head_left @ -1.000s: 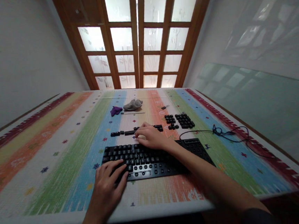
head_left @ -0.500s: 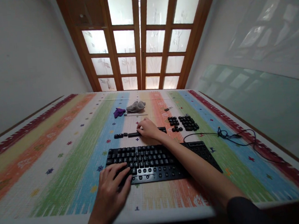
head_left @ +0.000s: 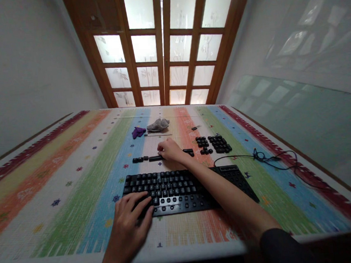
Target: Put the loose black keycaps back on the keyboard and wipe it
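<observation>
A black keyboard lies on the striped tablecloth in front of me. My left hand rests flat on its near left corner, fingers spread and open. My right hand reaches past the keyboard's far edge to a row of loose black keycaps. Its fingers are curled together at the right end of a long keycap, pinching a keycap in that row. Part of the row is hidden under the hand.
A cluster of loose keycaps lies to the right of the row. The keyboard's black cable coils at the right. A purple cloth, a grey cloth and a small tool lie farther back. A wooden glazed door stands behind.
My right hand has moved from the keyboard's top edge forward to the row of loose keycaps and closed its fingers there. The left hand has stayed on the keyboard's corner.
</observation>
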`<state>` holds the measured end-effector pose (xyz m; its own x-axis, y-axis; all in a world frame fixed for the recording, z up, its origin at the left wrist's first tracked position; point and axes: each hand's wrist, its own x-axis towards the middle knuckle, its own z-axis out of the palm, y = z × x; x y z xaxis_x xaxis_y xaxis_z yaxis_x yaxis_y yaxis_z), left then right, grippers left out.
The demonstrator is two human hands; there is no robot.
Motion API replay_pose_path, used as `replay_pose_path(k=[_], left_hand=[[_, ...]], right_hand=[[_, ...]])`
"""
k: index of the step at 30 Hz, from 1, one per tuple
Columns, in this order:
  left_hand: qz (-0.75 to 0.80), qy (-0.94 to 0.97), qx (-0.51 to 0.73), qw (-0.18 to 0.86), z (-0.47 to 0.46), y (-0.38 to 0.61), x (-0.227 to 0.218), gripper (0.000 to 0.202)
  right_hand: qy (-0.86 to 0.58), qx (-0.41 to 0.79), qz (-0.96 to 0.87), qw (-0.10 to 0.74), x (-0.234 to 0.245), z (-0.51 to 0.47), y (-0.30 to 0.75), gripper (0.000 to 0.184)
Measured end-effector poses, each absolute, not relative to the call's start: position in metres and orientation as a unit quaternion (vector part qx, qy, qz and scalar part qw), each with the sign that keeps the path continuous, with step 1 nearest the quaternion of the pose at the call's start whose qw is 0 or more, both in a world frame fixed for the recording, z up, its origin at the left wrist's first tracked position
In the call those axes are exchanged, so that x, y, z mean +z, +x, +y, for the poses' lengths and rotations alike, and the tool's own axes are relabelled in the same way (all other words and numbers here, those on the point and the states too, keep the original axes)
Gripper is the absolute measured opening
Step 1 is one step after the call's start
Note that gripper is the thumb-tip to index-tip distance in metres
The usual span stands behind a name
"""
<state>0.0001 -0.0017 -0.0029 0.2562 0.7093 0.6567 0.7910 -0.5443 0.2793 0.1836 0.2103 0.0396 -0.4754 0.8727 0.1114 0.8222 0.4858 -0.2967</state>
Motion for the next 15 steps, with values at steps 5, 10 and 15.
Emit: replay_pose_path(k=[5,10,15], left_hand=[[-0.470,-0.795,-0.379,0.057,-0.002,0.000,-0.003,0.021],[-0.454,-0.811,-0.364,0.061,-0.005,0.000,-0.001,0.026],[-0.446,-0.821,-0.351,0.068,-0.004,0.002,0.000,0.027]], right_hand=[[-0.502,0.122,-0.842,0.157,0.045,0.207,0.180,0.026],[-0.481,0.151,-0.840,0.202,0.055,0.193,0.185,0.026],[-0.367,0.282,-0.839,0.285,0.055,0.146,0.203,0.018]])
